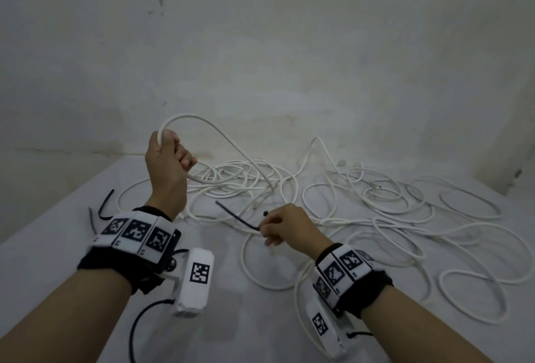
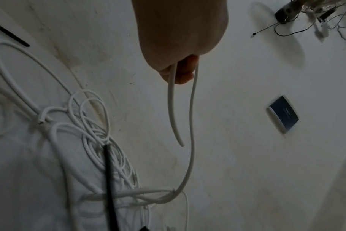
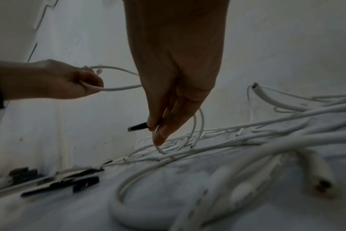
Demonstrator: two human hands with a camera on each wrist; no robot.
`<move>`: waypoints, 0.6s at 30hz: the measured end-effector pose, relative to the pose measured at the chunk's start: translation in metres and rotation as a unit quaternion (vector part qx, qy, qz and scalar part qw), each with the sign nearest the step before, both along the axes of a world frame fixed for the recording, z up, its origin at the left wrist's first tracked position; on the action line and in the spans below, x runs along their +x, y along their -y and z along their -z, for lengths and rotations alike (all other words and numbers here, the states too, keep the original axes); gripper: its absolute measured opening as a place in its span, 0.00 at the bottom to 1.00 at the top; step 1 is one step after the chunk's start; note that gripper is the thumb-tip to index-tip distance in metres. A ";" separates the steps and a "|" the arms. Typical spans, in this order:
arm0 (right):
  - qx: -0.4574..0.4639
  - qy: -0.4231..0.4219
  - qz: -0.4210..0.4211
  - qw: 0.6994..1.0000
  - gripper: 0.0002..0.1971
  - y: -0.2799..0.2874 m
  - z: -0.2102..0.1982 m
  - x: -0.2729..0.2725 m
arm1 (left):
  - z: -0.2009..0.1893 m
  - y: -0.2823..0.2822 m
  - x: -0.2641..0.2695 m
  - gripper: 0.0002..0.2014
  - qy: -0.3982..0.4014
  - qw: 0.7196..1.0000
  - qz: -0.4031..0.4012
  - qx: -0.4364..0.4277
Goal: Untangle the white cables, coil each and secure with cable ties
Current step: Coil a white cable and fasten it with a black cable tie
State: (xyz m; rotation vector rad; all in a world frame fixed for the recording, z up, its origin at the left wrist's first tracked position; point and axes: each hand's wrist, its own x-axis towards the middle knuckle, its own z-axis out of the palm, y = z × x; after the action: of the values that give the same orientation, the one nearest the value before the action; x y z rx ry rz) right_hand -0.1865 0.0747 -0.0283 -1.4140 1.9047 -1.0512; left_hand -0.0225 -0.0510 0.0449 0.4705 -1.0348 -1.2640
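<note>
A tangle of white cables [image 1: 362, 217] sprawls over the white table [image 1: 43, 261], from the middle to the right. My left hand [image 1: 168, 157] is raised above the table's back left and grips one white cable [image 1: 202, 123] near its end. The short free end [image 2: 174, 109] hangs from the fist, and the long part [image 2: 192, 140] arcs down into the pile. My right hand [image 1: 278, 226] hovers low over the tangle and pinches a black cable tie [image 1: 237, 217], whose tail points left. In the right wrist view a thin white cable loop [image 3: 198, 125] curves behind its fingertips [image 3: 160, 137].
Loose black cable ties [image 1: 102, 203] lie at the table's left, seen also as a blurred cluster of black ties [image 3: 55, 182]. A stained white wall [image 1: 260, 44] closes the back. A dark box [image 2: 282, 117] and a black device [image 2: 286, 11] appear in the left wrist view.
</note>
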 end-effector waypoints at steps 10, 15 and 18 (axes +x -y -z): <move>-0.043 0.169 -0.016 0.985 0.15 0.028 -0.032 0.064 | 0.017 -0.021 0.001 0.14 0.010 0.999 0.030 -0.013; -0.142 0.375 0.054 0.915 0.10 0.030 -0.054 0.071 | 0.029 -0.033 -0.004 0.14 0.059 0.990 0.125 0.009; -0.163 0.069 0.030 0.984 0.15 0.019 -0.052 0.060 | 0.017 -0.027 0.000 0.14 0.183 0.972 0.148 0.016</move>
State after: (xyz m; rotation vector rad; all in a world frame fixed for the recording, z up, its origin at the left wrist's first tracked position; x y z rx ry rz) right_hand -0.1268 0.0553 0.0235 -1.4183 1.7419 -1.5055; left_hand -0.0225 -0.0235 0.0274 0.6038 -1.4372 -1.4941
